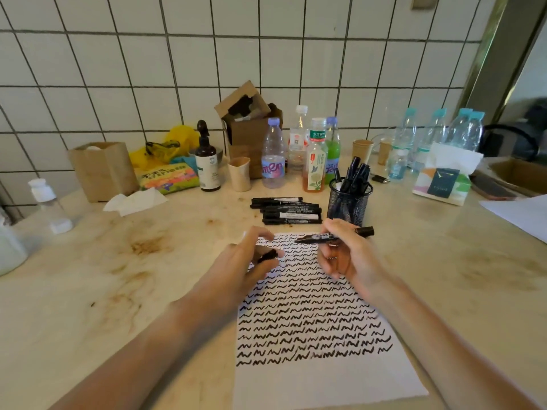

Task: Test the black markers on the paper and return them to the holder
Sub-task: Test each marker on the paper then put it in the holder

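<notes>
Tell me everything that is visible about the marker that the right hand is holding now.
The marker is black with a white printed label along its barrel; the print is too small to read. It lies nearly level above the top edge of the paper, its uncapped tip pointing left and its other end, still capped, sticking out to the right. The right hand pinches its middle with curled fingers. The tip appears not to touch the paper. The left hand holds a small black piece, probably its cap.
</notes>
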